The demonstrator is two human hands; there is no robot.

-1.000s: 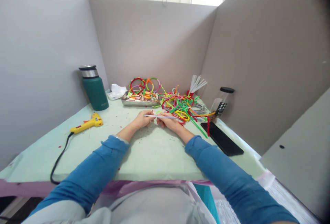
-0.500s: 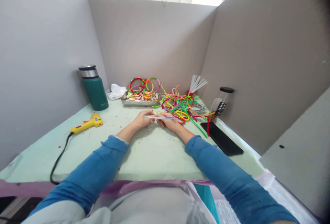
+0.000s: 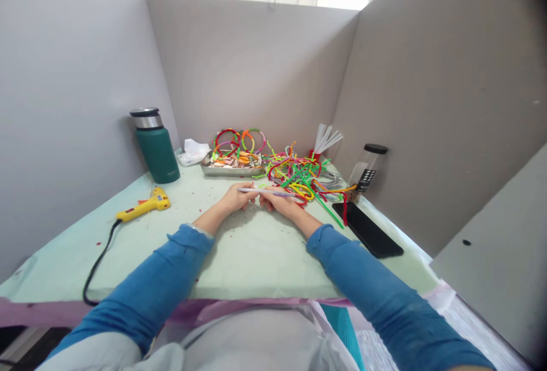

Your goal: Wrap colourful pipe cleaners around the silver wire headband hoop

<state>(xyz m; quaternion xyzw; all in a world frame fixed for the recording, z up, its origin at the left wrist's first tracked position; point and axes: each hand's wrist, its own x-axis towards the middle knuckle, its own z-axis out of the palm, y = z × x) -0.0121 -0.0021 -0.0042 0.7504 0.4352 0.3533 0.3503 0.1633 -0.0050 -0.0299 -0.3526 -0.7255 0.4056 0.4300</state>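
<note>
A thin pale purple-white strip [image 3: 277, 192] lies across both hands, just above the table. My left hand [image 3: 236, 198] is closed round its left end, with the fingers curled under. My right hand [image 3: 276, 199] grips it near the middle, and the strip's other end reaches over the back of that hand. The fingertips of the two hands are close together. Right behind my right hand is a tangled pile of colourful fuzzy stems [image 3: 294, 171]. A metal tray [image 3: 233, 171] of small pieces stands behind my left hand.
On the left are a yellow glue gun [image 3: 145, 207] with a black cord and a green bottle [image 3: 157, 151]. A black phone [image 3: 370, 231] and a clear jar [image 3: 371, 168] are on the right. White sticks [image 3: 327, 138] stand at the back. Grey partitions surround the table.
The strip has turned slightly in my fingers, its right part now sitting a little lower and looking more purple. Both hands have hardly moved.
</note>
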